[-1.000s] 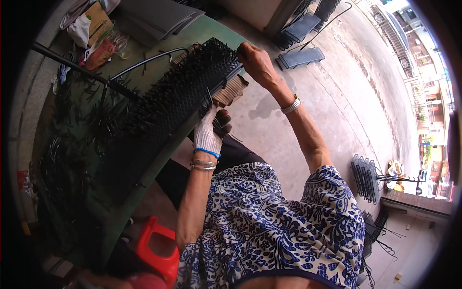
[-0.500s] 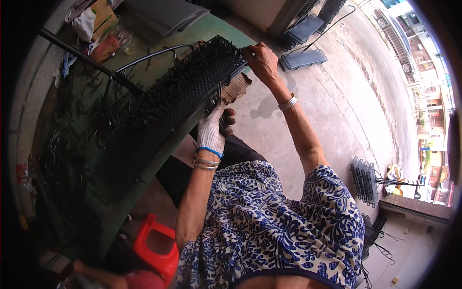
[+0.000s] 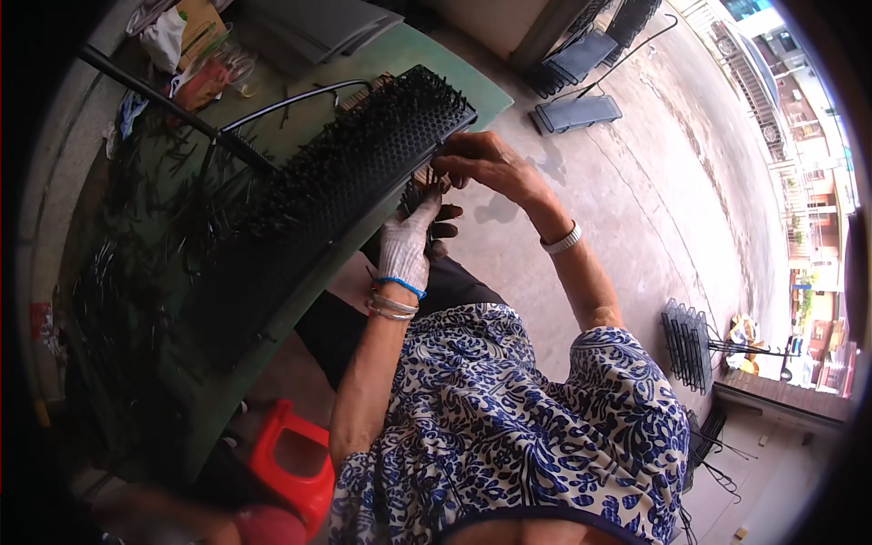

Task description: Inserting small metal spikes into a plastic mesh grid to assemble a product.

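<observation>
A long black perforated board (image 3: 368,168) slants across the table, many thin black pieces (image 3: 391,104) standing upright in its far rows. Beside its near edge, my left hand (image 3: 407,245), in a white knitted glove with dark fingertips, is closed round a bunch of small black sticks (image 3: 418,191). My bare right hand (image 3: 495,166) is bent over the top of that bunch, thumb and fingers drawn together. Whatever the right fingertips pinch is too small to make out. A piece of brown cardboard (image 3: 425,174) shows partly behind the hands.
Loose black sticks lie heaped on the green table (image 3: 463,68). A bent black metal rod (image 3: 272,113) crosses behind the board. Bags and a carton (image 3: 202,36) sit at the far left. Below are a red stool (image 3: 313,486) and another person's blurred arm (image 3: 163,518). Black racks (image 3: 577,113) lie on the floor.
My right hand has come from the board's far right corner down and left to the bunch in my left hand. The gloved hand stays nearly in place.
</observation>
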`<state>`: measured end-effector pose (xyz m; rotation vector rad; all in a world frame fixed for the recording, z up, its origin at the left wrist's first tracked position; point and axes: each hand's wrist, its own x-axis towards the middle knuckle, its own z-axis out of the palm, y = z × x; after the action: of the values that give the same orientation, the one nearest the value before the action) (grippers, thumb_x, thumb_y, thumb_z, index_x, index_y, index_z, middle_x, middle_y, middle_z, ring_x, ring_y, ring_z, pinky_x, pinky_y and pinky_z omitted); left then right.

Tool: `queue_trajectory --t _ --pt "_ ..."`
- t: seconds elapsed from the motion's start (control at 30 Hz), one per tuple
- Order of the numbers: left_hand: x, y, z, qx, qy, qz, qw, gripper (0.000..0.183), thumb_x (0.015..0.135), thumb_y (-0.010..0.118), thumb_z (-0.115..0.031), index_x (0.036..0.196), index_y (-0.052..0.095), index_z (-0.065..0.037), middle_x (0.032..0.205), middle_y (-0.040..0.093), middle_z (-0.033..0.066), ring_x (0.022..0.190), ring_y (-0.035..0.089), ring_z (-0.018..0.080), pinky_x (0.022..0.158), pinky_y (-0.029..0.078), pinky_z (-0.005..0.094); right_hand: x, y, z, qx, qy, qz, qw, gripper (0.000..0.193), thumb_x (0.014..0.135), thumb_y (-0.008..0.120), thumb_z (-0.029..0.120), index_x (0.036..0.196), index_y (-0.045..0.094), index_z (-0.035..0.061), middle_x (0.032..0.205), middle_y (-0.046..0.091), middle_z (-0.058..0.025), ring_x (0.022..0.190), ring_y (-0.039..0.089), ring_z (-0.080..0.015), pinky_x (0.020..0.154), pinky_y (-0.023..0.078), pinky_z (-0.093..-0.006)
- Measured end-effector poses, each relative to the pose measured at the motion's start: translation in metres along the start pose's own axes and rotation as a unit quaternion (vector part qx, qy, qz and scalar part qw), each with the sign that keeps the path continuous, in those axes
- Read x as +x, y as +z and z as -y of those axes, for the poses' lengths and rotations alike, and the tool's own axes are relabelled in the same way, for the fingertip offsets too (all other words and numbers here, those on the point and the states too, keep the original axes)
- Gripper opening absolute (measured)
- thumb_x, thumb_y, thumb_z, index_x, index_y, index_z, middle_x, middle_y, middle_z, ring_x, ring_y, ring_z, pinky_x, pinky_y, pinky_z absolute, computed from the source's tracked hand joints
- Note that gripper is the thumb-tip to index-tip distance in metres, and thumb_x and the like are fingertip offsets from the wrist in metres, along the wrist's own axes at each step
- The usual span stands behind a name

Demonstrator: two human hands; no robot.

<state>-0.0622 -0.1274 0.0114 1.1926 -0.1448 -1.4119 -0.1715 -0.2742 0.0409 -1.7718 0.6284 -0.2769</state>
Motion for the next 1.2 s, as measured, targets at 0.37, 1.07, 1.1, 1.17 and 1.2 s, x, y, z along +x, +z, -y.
queue_trajectory --t 0.37,1.07,1.1,1.17,1.2 --pt "0.016 -0.021 -0.003 -0.108 -0.020 -0.005 0.994 0.023 0.090 0.067 -0.029 0.104 0.065 -0.011 0.087 0.070 0.0044 0.063 0.062 0.0108 0.046 0.043 0.0209 0.016 -0.018 0.009 -0.101 -0.096 -0.311 0.940 0.009 0.093 0.056 0.006 0.093 0.058 -0.0028 0.083 0.069 -0.0095 0.075 0.069 -0.0152 0.067 0.053 -0.0254" --pt "0.024 -0.032 0.013 -0.229 -0.055 0.032 0.971 0.018 0.097 0.055 -0.025 0.107 0.062 -0.012 0.093 0.068 0.0067 0.081 0.065 0.0181 0.068 0.055 0.0369 0.067 -0.025 -0.027 -0.221 -0.201 -0.365 0.882 0.007 0.090 0.058 0.006 0.091 0.056 -0.0008 0.078 0.068 -0.0126 0.071 0.070 -0.0198 0.063 0.052 -0.0304" --pt "0.025 -0.033 0.013 -0.228 -0.057 0.034 0.971 0.017 0.095 0.057 -0.025 0.106 0.062 -0.012 0.089 0.068 0.0050 0.074 0.064 0.0157 0.061 0.054 0.0331 0.068 -0.025 -0.030 -0.230 -0.201 -0.356 0.883 0.007 0.090 0.058 0.006 0.091 0.058 -0.0010 0.078 0.068 -0.0130 0.072 0.070 -0.0195 0.064 0.052 -0.0308" --pt "0.021 -0.027 0.011 -0.215 -0.053 0.011 0.975 0.017 0.095 0.058 -0.025 0.104 0.062 -0.012 0.085 0.067 0.0037 0.069 0.062 0.0133 0.056 0.050 0.0291 0.070 -0.024 -0.034 -0.234 -0.185 -0.346 0.890 0.008 0.089 0.059 0.007 0.092 0.061 0.0006 0.080 0.067 -0.0129 0.073 0.069 -0.0207 0.065 0.052 -0.0311" --pt "0.019 -0.025 0.009 -0.202 -0.049 -0.012 0.978 0.016 0.095 0.059 -0.025 0.103 0.063 -0.012 0.081 0.066 0.0024 0.064 0.060 0.0110 0.051 0.047 0.0251 0.071 -0.022 -0.034 -0.239 -0.167 -0.336 0.896 0.009 0.088 0.061 0.008 0.094 0.064 0.0022 0.083 0.067 -0.0128 0.075 0.068 -0.0219 0.066 0.052 -0.0315"
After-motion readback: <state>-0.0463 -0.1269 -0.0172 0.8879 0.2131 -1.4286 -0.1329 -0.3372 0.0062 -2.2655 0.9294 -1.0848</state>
